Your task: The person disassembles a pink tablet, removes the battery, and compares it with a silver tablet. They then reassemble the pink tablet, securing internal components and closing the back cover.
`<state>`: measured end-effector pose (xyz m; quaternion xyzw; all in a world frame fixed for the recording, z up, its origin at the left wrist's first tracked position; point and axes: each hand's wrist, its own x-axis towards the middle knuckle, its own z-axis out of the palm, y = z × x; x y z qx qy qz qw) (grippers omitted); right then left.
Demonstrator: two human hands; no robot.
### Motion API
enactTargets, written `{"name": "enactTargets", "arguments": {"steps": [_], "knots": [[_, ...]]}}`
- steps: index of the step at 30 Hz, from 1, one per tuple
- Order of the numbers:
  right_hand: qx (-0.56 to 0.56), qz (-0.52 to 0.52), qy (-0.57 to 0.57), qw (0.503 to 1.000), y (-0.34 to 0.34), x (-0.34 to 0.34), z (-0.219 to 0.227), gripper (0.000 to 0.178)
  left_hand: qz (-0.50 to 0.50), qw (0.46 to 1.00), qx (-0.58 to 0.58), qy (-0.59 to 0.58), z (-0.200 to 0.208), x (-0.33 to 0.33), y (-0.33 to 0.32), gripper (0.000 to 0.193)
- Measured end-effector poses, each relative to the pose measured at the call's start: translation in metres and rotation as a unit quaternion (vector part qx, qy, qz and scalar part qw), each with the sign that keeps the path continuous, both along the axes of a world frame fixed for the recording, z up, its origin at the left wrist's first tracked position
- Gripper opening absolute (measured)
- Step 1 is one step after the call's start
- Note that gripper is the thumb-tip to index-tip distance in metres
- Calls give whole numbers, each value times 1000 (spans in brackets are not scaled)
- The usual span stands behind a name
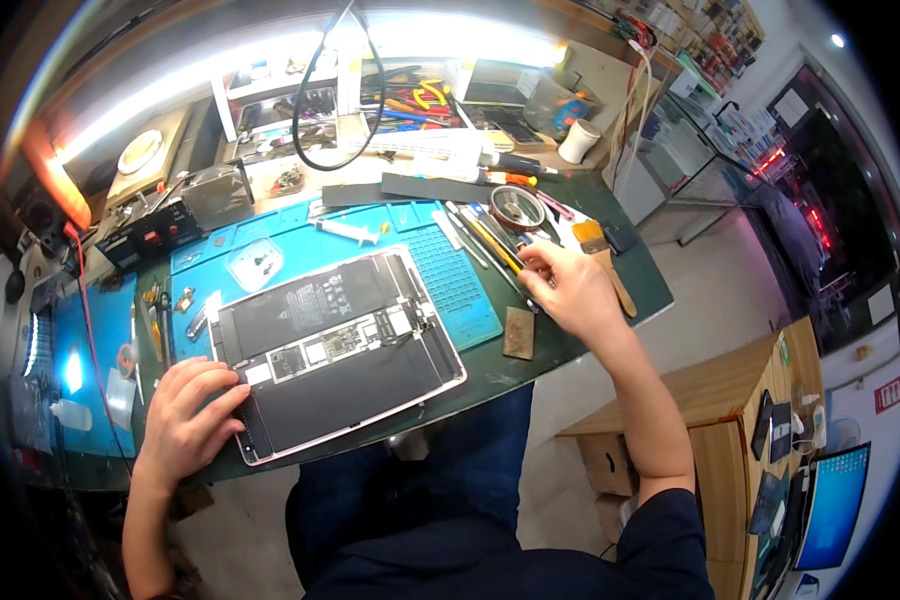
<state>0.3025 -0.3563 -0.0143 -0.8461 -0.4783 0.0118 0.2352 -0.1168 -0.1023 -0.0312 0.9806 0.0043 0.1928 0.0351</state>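
An opened tablet (pixel 315 395) lies tilted on the blue repair mat, its black battery cells (pixel 315 303) and long circuit board (pixel 327 348) exposed. My left hand (pixel 185 415) grips its left edge, fingers curled over the rim and thumb by the lower corner. Over the row of slim tools (pixel 487 240) to the right of the tablet is my right hand (pixel 575 290), thumb and forefinger closed in a pinch. What its fingertips hold, if anything, is too hidden to name. A small brown block (pixel 518 333) lies just below that hand.
On the blue mat (pixel 475 308) are a clear dish of small parts (pixel 256 264) and a syringe (pixel 347 231). A tape roll (pixel 517 207) and a brush (pixel 590 237) lie at the right. A black cable loop (pixel 298 120) hangs above the bench. The bench's front edge (pixel 380 440) passes over my lap.
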Motion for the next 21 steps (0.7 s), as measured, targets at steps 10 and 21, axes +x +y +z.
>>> {"name": "enactTargets", "arguments": {"steps": [10, 21], "knots": [[-11, 45, -235, 971, 26, 5, -36, 15, 63, 993, -101, 22, -3, -14, -17, 74], [-124, 16, -165, 978, 35, 7, -6, 36, 54, 989, -138, 16, -4, -19, -18, 84]]}}
